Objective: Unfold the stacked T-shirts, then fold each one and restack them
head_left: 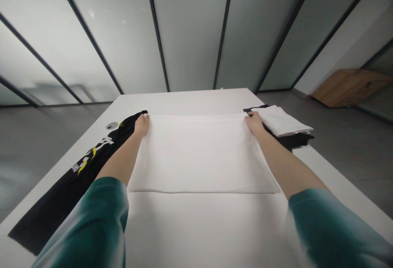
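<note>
A white garment (199, 153) lies flat and folded across the middle of the white table (190, 102). My left hand (141, 123) is closed on its far left corner. My right hand (254, 122) is closed on its far right corner. Both arms reach forward in teal sleeves, stretching the far edge straight between them.
A black garment with white and yellow print (76, 169) lies along the table's left side. At the right edge a folded white cloth (281, 121) rests on a folded black one (294, 140). A round cable hole (111, 125) sits far left. Frosted glass walls stand behind; a wooden cabinet (346, 87) is at right.
</note>
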A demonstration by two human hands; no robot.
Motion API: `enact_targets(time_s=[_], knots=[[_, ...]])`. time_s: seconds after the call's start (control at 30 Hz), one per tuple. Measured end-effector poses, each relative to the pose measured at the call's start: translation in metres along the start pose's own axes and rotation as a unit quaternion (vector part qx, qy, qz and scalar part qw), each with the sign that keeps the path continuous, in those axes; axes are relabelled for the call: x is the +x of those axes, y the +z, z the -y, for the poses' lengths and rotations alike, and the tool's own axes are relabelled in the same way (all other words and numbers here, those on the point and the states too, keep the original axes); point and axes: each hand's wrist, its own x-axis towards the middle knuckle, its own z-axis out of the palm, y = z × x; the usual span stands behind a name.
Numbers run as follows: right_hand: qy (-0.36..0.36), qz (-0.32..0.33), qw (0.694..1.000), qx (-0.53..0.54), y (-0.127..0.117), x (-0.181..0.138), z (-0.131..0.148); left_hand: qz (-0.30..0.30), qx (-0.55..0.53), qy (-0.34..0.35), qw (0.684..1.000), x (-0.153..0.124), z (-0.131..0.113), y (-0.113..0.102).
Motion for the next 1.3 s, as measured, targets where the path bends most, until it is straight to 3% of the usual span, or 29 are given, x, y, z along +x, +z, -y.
enact_targets(time_s=[0.17, 0.27, 0.33, 0.43, 0.53, 0.63, 0.73, 0.83, 1.0, 1.07, 1.17, 1.3], knots=[[-0.026, 0.027, 0.997, -0.070, 0.012, -0.007, -0.005, 0.025, 0.040, -0.020, 0.999, -0.007, 0.007, 0.014], [-0.057, 0.047, 0.991, -0.109, 0.011, -0.015, -0.002, -0.032, 0.049, 0.005, 0.998, -0.016, 0.008, 0.016], [-0.119, 0.033, 0.982, -0.142, 0.008, -0.028, 0.002, -0.056, 0.069, 0.069, 0.994, -0.029, 0.007, 0.017], [-0.239, 0.043, 0.953, -0.181, 0.006, -0.072, 0.004, 0.024, 0.107, 0.204, 0.973, -0.057, 0.001, 0.023], [-0.330, 0.118, 0.909, -0.224, 0.009, -0.141, 0.002, 0.124, 0.145, 0.306, 0.933, -0.085, -0.004, 0.035], [-0.359, 0.192, 0.868, -0.285, 0.013, -0.208, -0.002, 0.188, 0.183, 0.311, 0.913, -0.097, -0.008, 0.043], [-0.356, 0.261, 0.835, -0.329, 0.015, -0.239, -0.004, 0.216, 0.205, 0.280, 0.913, -0.097, -0.010, 0.043], [-0.379, 0.281, 0.815, -0.335, 0.015, -0.228, -0.005, 0.214, 0.221, 0.254, 0.917, -0.098, -0.012, 0.039], [-0.425, 0.274, 0.791, -0.344, 0.017, -0.162, -0.004, 0.185, 0.267, 0.173, 0.930, -0.120, -0.025, 0.033], [-0.390, 0.253, 0.805, -0.369, 0.019, -0.135, 0.001, 0.169, 0.292, 0.148, 0.929, -0.133, -0.035, 0.029], [-0.288, 0.175, 0.856, -0.392, 0.023, -0.111, 0.013, 0.169, 0.322, 0.133, 0.922, -0.150, -0.052, 0.018], [-0.220, 0.115, 0.896, -0.369, 0.027, -0.122, 0.029, 0.218, 0.332, 0.145, 0.906, -0.158, -0.068, 0.004]])
